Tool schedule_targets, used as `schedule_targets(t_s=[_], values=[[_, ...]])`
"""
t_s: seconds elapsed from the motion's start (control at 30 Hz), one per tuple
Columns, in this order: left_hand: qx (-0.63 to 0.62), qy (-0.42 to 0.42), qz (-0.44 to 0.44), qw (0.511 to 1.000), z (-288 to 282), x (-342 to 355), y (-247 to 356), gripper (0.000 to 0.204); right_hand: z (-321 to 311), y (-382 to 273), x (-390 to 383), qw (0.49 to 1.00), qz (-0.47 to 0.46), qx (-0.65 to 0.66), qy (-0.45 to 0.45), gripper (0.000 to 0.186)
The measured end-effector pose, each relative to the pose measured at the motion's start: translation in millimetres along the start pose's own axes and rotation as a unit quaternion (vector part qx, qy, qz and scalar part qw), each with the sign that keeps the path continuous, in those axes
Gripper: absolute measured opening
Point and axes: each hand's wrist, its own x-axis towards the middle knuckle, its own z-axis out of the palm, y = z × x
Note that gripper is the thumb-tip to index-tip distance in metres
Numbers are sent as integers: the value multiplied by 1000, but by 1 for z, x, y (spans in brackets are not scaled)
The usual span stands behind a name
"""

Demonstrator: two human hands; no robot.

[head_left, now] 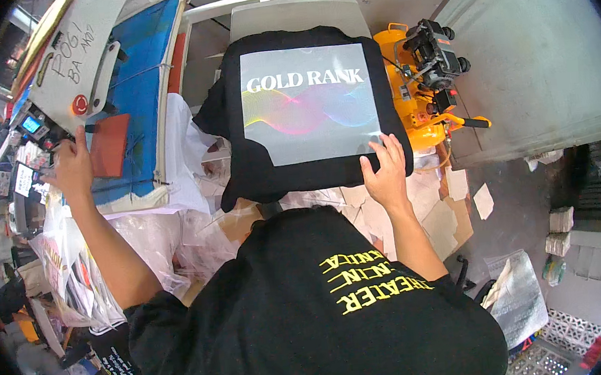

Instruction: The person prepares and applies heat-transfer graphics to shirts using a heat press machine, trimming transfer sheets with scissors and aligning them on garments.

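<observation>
A black T-shirt (245, 175) is spread flat over a grey board (298, 15) in front of me. On it lies a greyish, see-through transfer film (310, 139) printed with white lettering and thin colourful wavy lines. My right hand (386, 175) rests at the film's near right corner, fingers spread and holding nothing. At the left, my left hand (73, 169) is raised by the grey machine housing (88, 45), its fingers apart. Just above that hand are a red round push button (80, 104) and a small lit display (31, 124). Whether its fingertips touch the machine is unclear.
A blue surface (139, 94) with a reddish-brown pad (110, 146) stands left of the shirt. An orange air compressor (422, 96) sits close on the right. Plastic bags (150, 242) and cardboard pieces (442, 228) lie below. A grey wall panel (541, 56) borders the right.
</observation>
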Motion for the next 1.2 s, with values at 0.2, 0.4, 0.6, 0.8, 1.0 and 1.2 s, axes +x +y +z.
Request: schedule_targets(t_s=[0.2,0.4,0.6,0.8,1.0,1.2], values=[[123,-114,62,984,-16,2,4,56,-34,30,-40,998,-3,55,-20,35],[87,-3,99,991,-25,-48,53,50,-50,69,-122,996,67,33,-39,34],[-60,4,154,986,-33,-91,106,47,-14,90,-155,969,202,45,-138,32],[-227,56,248,940,-61,-127,167,91,33,116,-181,909,270,7,-316,43],[-144,-63,329,931,-94,-143,233,98,65,125,-188,861,283,22,-421,50],[-137,-61,404,903,-95,-165,290,100,68,119,-187,875,290,38,-386,52]])
